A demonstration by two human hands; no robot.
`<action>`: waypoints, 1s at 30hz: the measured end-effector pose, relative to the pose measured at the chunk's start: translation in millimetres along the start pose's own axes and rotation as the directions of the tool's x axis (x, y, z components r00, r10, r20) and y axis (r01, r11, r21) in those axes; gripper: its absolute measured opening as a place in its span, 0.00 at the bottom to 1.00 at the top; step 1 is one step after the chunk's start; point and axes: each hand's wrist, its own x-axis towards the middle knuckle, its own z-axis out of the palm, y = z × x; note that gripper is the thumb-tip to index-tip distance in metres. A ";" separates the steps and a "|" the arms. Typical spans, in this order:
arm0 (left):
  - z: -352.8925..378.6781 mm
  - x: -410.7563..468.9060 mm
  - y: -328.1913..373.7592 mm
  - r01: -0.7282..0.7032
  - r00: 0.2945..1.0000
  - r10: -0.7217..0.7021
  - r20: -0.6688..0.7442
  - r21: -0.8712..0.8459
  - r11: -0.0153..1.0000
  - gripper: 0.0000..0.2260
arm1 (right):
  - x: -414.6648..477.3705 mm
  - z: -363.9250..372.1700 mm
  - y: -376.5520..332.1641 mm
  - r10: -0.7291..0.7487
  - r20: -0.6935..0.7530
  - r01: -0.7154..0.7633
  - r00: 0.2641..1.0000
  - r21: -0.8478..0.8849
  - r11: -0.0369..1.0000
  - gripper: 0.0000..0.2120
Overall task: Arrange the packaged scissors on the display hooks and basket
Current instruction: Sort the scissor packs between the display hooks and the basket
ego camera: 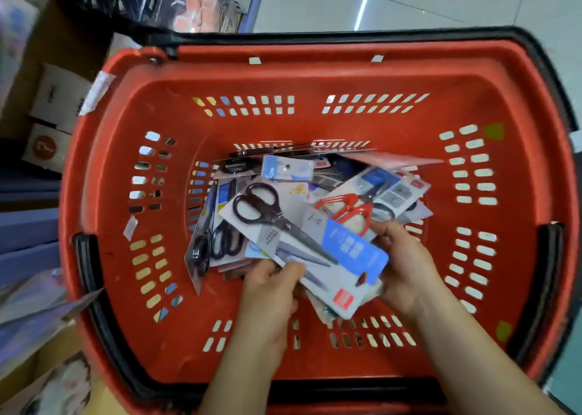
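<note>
Here, a red plastic shopping basket (315, 68) holds a loose pile of packaged scissors (283, 175) heaped on the middle of its floor. On top of that pile, toward the basket's near wall, is a pack of black-handled scissors (302, 235) on a white and blue card. Both hands hold it. The left hand (267, 288) curls its fingers round the card's lower edge, and the right hand (406, 266) grips the blue end with curled fingers. A pack of red-handled scissors (346, 210) lies beneath, toward the basket's right wall. More black-handled packs (217, 241) lean toward its left wall.
</note>
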 end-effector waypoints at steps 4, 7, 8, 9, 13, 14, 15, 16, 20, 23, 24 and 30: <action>-26.1 -22.3 13.3 -0.177 0.984 0.165 0.068 0.249 0.952 0.07 | -8.4 -8.2 -7.4 -0.050 0.025 0.051 0.998 -0.037 0.998 0.10; -47.2 -37.3 29.3 -0.304 0.953 0.287 0.101 0.369 0.878 0.11 | -18.9 -16.0 -12.8 -0.078 -0.002 0.076 0.997 -0.154 0.985 0.11; -54.3 -41.7 34.3 -0.329 0.943 0.320 0.089 0.383 0.863 0.13 | -22.5 -19.0 -13.6 -0.104 -0.015 0.098 0.995 -0.216 0.971 0.10; -61.0 -45.9 39.2 -0.349 0.934 0.349 0.074 0.389 0.853 0.14 | -27.9 -20.3 -14.7 -0.138 -0.027 0.125 0.990 -0.277 0.953 0.10; -83.0 -61.7 56.4 -0.410 0.904 0.426 0.041 0.371 0.834 0.13 | -51.5 -23.6 -20.5 -0.278 -0.002 0.243 0.961 -0.477 0.845 0.07; -83.1 -62.2 58.0 -0.409 0.905 0.423 0.043 0.360 0.839 0.13 | -57.2 -24.5 -22.2 -0.294 0.025 0.268 0.955 -0.495 0.827 0.06; -79.6 -61.4 58.0 -0.396 0.914 0.402 0.055 0.343 0.852 0.14 | -62.3 -24.6 -23.2 -0.309 0.051 0.293 0.950 -0.492 0.820 0.05; -73.0 -58.9 55.8 -0.370 0.928 0.365 0.079 0.327 0.869 0.16 | -66.6 -24.0 -23.6 -0.322 0.079 0.321 0.943 -0.462 0.827 0.06; -33.2 -48.9 37.2 -0.284 0.952 0.225 0.209 0.322 0.903 0.16 | -75.1 -13.6 -24.7 -0.281 0.228 0.334 0.932 -0.239 0.912 0.18; -11.7 -47.7 31.3 -0.305 0.938 0.227 0.261 0.317 0.898 0.13 | -76.0 -4.6 -22.0 -0.229 0.292 0.293 0.929 -0.202 0.934 0.20; -7.0 -46.6 31.4 -0.328 0.932 0.247 0.267 0.321 0.888 0.13 | -77.3 -3.0 -21.6 -0.228 0.296 0.290 0.927 -0.183 0.940 0.22; 5.1 -36.8 23.4 -0.405 0.905 0.291 0.311 0.413 0.816 0.12 | -75.1 -1.7 -20.5 -0.136 0.343 0.191 0.929 -0.131 0.973 0.15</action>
